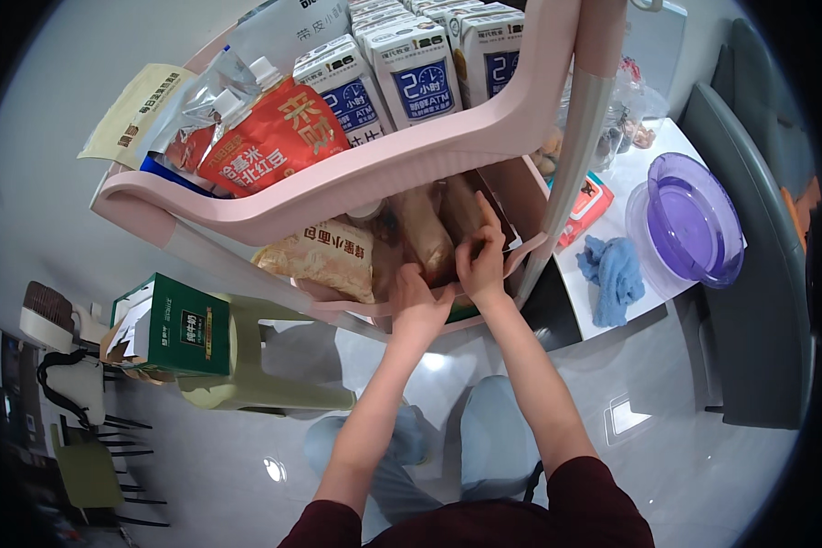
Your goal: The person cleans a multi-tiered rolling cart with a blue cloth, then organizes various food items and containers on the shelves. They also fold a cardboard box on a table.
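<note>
Both my hands reach into the lower basket of a pink two-tier rack (333, 187). A long tan package (423, 228) lies in that basket, slanting toward me. My left hand (417, 301) is at its near end, fingers curled against it and thumb to the right; part of the grip is hidden. Just right of the package is my right hand (482, 260), fingers apart, one stretched up along the basket's inside and the thumb bent toward the package. A clear bag of small bread rolls (324, 258) lies left of my hands.
Above, the upper basket holds several milk cartons (416, 78) and a red pouch (269, 137). At right a white table (571, 274) carries a purple basin (694, 219), a blue cloth (612, 279) and a red wipes pack (584, 210). A green box (189, 324) stands on a green stool (247, 365) at left.
</note>
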### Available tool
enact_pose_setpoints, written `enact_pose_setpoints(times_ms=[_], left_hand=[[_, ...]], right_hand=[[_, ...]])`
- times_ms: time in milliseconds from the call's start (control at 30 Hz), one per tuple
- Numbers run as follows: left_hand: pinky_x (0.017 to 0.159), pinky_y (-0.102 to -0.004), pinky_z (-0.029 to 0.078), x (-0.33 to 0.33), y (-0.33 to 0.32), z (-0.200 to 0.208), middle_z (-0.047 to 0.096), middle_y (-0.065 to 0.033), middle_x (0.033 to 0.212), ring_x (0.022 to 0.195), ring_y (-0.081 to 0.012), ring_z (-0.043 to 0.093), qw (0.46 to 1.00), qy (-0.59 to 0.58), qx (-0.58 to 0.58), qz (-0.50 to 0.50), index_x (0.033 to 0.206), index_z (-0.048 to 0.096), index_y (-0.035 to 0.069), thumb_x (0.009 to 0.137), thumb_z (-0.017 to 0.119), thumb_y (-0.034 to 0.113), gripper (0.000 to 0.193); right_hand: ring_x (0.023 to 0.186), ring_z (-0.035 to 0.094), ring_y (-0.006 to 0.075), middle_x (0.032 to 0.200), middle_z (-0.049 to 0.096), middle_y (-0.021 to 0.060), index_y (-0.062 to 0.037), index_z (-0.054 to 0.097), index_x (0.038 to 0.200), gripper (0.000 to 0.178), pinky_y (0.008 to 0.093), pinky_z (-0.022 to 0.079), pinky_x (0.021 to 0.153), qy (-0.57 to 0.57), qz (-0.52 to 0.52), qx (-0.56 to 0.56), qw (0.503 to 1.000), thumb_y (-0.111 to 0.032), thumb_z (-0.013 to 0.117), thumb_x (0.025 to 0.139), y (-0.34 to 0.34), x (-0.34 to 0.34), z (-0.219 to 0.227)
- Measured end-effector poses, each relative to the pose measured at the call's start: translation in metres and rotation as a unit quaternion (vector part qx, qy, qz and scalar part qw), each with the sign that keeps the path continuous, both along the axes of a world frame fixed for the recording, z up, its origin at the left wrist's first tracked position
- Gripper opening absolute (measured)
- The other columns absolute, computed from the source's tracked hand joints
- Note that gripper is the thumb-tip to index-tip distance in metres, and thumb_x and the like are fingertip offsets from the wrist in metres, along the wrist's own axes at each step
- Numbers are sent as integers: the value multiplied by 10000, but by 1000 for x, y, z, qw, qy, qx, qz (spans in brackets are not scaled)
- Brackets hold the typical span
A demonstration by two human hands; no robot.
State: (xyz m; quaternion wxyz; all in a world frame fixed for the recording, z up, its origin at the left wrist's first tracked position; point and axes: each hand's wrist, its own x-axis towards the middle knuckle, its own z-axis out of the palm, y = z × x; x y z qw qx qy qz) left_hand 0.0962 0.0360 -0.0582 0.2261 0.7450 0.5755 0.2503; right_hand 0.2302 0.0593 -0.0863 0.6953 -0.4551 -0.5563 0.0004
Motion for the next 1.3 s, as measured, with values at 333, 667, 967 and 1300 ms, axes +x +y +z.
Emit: enact_pose_setpoints(times_ms=[333, 667, 967, 1300], left_hand=[[1042, -461, 338, -10, 11, 35, 361, -268, 1357, 1241, -435, 398, 977, -122, 171, -24, 1405, 238, -12, 825, 680, 241, 773], [1078, -424, 300, -18, 26, 8, 333, -253, 1423, 1298, -399, 355, 985, -144, 64, -77, 1423, 247, -31, 916, 536, 224, 636], [1121, -465, 222, -45, -11, 39, 261, -244, 1487, 1372, -385, 272, 938, -202, 267, -86, 1420, 249, -43, 874, 579, 118, 659], [1118, -480, 237, -88, -10, 26, 232, -219, 1465, 1354, -353, 289, 807, -285, 516, -46, 1381, 265, -26, 884, 528, 149, 589]], right_hand=[[1226, 495, 389, 1336, 480, 243, 6, 399, 1084, 308, 416, 391, 1032, 43, 30, -25, 998, 32, 552, 817, 0, -7, -8], [1267, 438, 414, 1389, 422, 234, -47, 536, 1119, 435, 459, 364, 1065, -163, -94, -53, 981, 115, 537, 715, -2, -5, -5], [1351, 292, 430, 1486, 256, 258, -10, 263, 1387, 703, 458, 254, 1122, -96, -86, -4, 992, 10, 603, 773, -10, -7, -4], [1257, 405, 436, 1364, 413, 245, -33, 492, 1132, 420, 535, 306, 1058, -184, 18, 79, 980, -69, 614, 732, -40, -66, 29]])
